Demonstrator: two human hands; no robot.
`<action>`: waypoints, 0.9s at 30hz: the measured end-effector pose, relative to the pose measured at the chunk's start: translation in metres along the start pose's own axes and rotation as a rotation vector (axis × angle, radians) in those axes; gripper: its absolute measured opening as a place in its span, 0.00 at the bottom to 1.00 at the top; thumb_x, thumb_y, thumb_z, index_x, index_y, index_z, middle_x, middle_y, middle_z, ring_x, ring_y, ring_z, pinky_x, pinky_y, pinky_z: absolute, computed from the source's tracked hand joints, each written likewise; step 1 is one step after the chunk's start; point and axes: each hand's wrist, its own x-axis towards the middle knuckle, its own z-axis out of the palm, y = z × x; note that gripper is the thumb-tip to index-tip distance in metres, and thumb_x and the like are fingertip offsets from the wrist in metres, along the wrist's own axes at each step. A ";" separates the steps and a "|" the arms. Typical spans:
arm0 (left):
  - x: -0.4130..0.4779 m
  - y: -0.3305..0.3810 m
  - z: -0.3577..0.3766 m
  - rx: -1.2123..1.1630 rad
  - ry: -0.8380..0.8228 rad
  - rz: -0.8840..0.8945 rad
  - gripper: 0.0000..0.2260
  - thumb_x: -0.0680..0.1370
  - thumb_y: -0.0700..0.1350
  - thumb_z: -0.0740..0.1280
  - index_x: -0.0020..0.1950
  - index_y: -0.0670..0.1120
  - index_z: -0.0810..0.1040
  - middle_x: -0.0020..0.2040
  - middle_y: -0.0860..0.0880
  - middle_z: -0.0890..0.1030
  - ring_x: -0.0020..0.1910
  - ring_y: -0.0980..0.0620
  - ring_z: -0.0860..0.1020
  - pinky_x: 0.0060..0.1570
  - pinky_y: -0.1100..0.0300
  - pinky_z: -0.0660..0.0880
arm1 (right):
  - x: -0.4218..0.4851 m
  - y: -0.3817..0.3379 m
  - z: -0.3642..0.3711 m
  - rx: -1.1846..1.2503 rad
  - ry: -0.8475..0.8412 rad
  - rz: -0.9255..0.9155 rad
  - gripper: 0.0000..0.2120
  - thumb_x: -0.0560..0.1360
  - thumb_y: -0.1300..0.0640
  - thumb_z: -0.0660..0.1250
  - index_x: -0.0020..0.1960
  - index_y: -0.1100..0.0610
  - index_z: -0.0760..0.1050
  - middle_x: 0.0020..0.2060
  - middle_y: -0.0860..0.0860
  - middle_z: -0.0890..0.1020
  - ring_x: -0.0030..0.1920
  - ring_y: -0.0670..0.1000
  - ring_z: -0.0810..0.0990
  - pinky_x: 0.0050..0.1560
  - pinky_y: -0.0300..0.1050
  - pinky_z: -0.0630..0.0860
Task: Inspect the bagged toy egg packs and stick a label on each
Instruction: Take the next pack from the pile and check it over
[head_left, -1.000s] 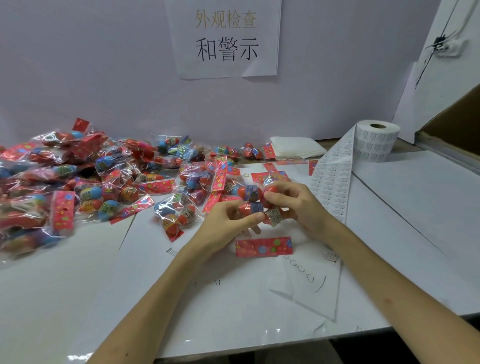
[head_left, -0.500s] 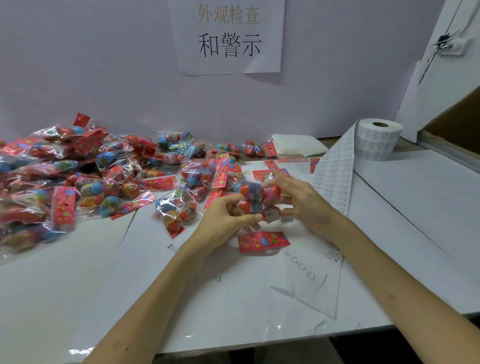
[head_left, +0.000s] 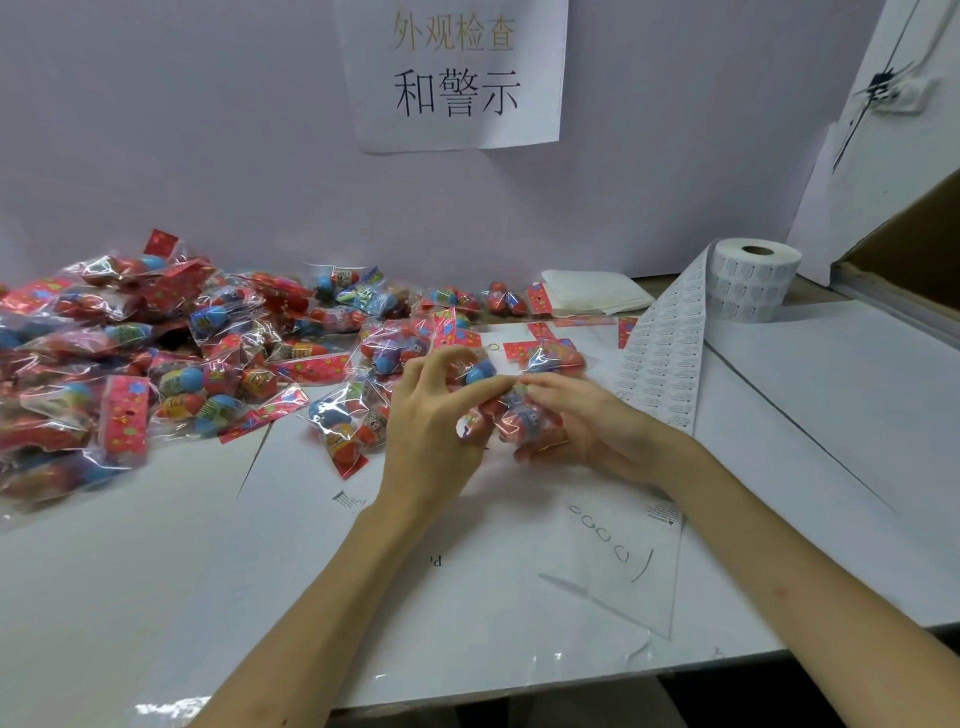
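The white table (head_left: 156, 597) holds a big pile of clear bags (head_left: 130, 364) on its left, each with red and blue toy eggs inside. One egg bag (head_left: 524, 421) is held in the middle, near the pile. The fingers of the right hand (head_left: 587, 426) curl round it. The fingers of the left hand (head_left: 431, 431) pinch its top, maybe on a label; it is too blurry to tell.

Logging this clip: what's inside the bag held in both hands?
Red and blue eggs show through the clear bag. The left hand and right hand cover the rest, so the egg count cannot be told.
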 end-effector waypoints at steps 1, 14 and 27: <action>0.001 -0.001 0.000 0.010 0.012 -0.002 0.25 0.64 0.33 0.82 0.58 0.49 0.87 0.62 0.40 0.80 0.57 0.36 0.77 0.53 0.51 0.72 | 0.000 0.001 -0.001 0.009 -0.014 -0.020 0.18 0.81 0.51 0.67 0.70 0.53 0.76 0.58 0.59 0.83 0.51 0.58 0.84 0.51 0.50 0.83; 0.007 0.010 -0.007 -1.014 -0.414 -0.848 0.19 0.79 0.54 0.68 0.67 0.46 0.76 0.59 0.44 0.82 0.44 0.48 0.87 0.51 0.45 0.84 | 0.001 -0.001 -0.012 -0.063 0.252 -0.236 0.20 0.71 0.62 0.75 0.61 0.57 0.79 0.47 0.55 0.84 0.42 0.51 0.84 0.46 0.48 0.82; 0.005 0.005 -0.010 -1.105 -0.474 -0.903 0.13 0.80 0.46 0.71 0.61 0.40 0.81 0.51 0.40 0.87 0.46 0.38 0.87 0.45 0.53 0.85 | -0.001 -0.004 -0.004 -0.230 0.248 -0.209 0.16 0.73 0.41 0.69 0.54 0.50 0.86 0.50 0.54 0.87 0.49 0.57 0.87 0.45 0.47 0.83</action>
